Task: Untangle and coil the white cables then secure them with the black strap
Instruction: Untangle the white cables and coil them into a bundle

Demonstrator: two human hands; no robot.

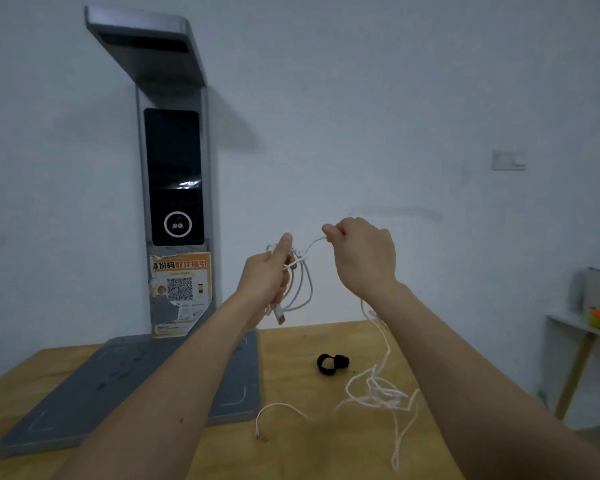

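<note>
My left hand is raised above the table and grips a small coil of white cable, with a USB plug hanging below the fist. My right hand pinches a strand of the same cable just to the right and holds it taut. From under my right wrist the cable drops to a loose tangle of white cable on the wooden table. One free cable end curls at the front middle. The black strap lies rolled on the table, apart from both hands.
A grey kiosk device with a dark screen stands on a flat grey base at the left of the table. A small side table with orange items is at the far right. A white wall is behind.
</note>
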